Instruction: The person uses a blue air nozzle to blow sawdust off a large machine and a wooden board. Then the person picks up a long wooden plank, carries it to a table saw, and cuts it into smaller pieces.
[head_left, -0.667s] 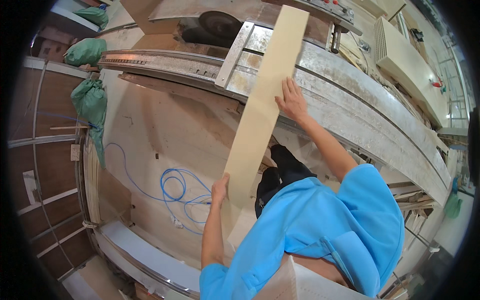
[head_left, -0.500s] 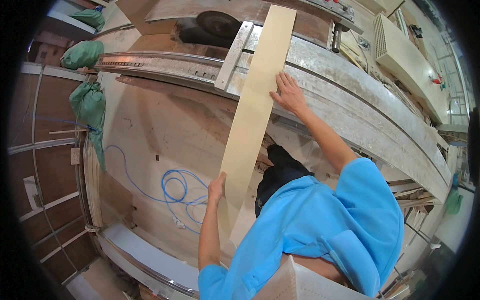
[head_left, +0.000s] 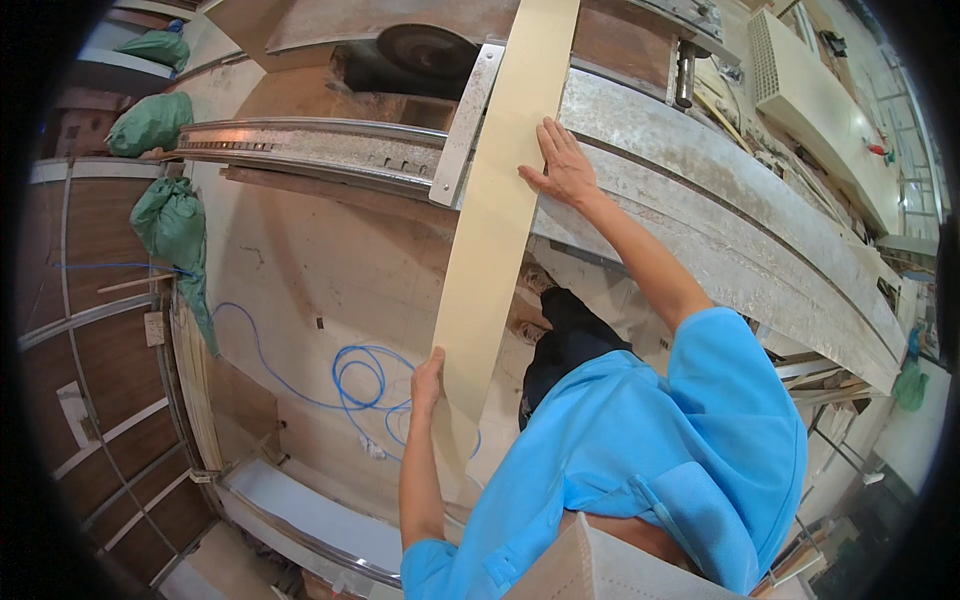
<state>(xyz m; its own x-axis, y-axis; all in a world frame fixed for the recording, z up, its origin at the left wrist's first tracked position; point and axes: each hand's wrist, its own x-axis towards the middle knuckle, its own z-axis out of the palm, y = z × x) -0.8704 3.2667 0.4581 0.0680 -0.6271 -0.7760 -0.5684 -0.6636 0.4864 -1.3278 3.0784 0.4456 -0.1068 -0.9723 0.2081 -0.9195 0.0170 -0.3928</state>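
A long, cream-coloured board (head_left: 490, 205) runs from near my body across the metal bed of a machine, its far end cut off by the upper edge of the view. My left hand (head_left: 427, 380) grips the board's left edge near its close end, thumb on top and the other fingers hidden beneath. On the right edge, where the board crosses the bed, my right hand (head_left: 562, 165) lies flat with fingers stretched out and thumb spread. A pale metal bar (head_left: 468, 125) lies along the board's left side.
A dark round disc (head_left: 428, 50) shows beyond the bed, left of the board. The metal bed (head_left: 690, 200) stretches right, a slotted rail (head_left: 310, 148) left. Blue hose (head_left: 358, 378) is coiled on the floor. Green sacks (head_left: 168, 225) hang at the far left.
The board has slid away from me, so its far end has left the view at the top. My right hand has moved slightly farther off with it; my left still grips the edge.
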